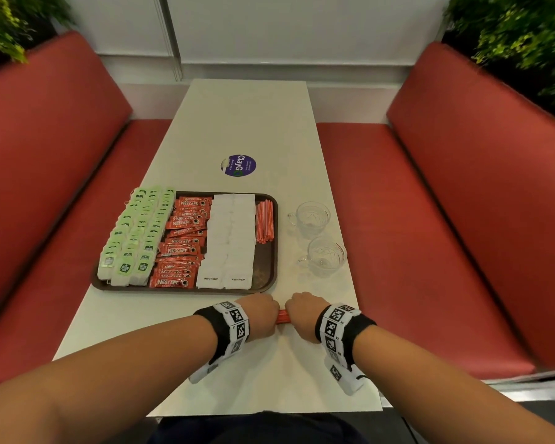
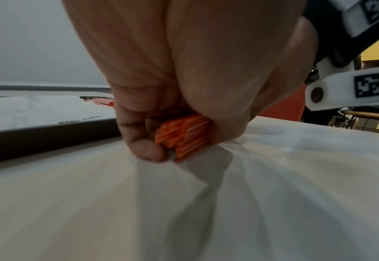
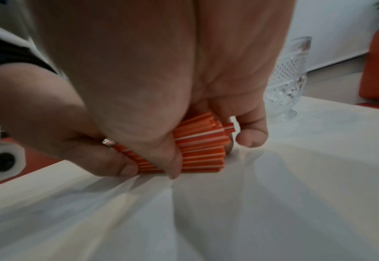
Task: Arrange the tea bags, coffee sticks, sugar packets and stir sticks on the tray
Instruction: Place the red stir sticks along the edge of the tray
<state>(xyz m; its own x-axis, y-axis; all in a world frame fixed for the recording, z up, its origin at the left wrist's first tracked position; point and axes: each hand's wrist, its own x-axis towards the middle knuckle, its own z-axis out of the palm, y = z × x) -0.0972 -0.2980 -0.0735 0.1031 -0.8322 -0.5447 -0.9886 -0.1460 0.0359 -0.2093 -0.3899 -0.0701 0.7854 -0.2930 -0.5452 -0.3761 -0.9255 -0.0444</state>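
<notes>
A long white table (image 1: 247,123) is shown between two red benches (image 1: 455,200), w/ a purple round sticker (image 1: 238,165) near its centre. A dark brown tray (image 1: 267,267) is seen on the table's left half, filled in columns, left to right: green tea bags (image 1: 135,238), red coffee sticks (image 1: 183,241), white sugar packets (image 1: 229,241), and a set of orange-and-white stir sticks (image 1: 264,222) laid along the tray's right edge. Two clear cut-glass cups (image 1: 311,219) are placed just right of the tray, apart from it. A second stir-stick bundle (image 1: 283,316) is held low over the table just in front of the tray's near right corner, gripped at both ends. The left hand (image 1: 259,312) is curled round the bundle's left end; fingers and thumb are seen wrapped on it in the left wrist view (image 2: 184,137). The right hand (image 1: 305,310) is curled round the right end (image 3: 197,150), thumb across the sticks. Marker-printed wristbands (image 1: 236,325) are worn on both wrists.
</notes>
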